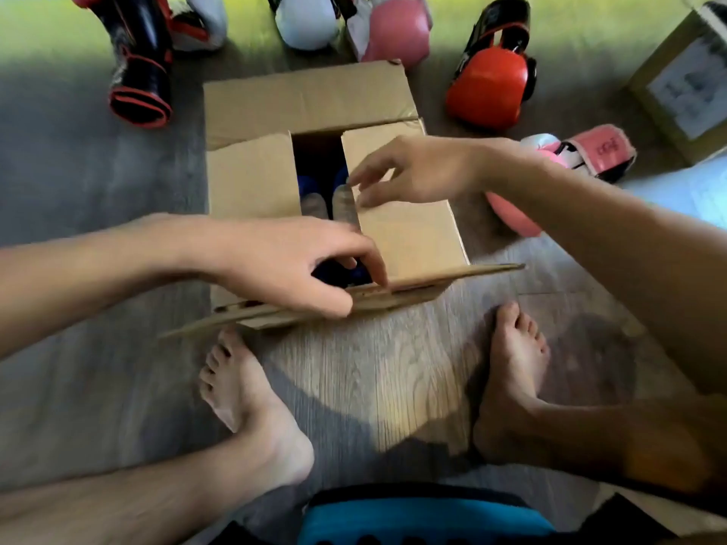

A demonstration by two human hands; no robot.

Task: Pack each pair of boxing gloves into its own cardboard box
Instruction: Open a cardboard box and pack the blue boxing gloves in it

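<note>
Over the cardboard box, left hand pinches its near flap; right hand, fingers relaxed, touches the right flap.

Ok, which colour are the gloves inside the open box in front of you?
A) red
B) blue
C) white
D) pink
B: blue gloves show through the gap between the folded flaps of the cardboard box; the red glove and pink glove lie outside it on the floor.
</note>
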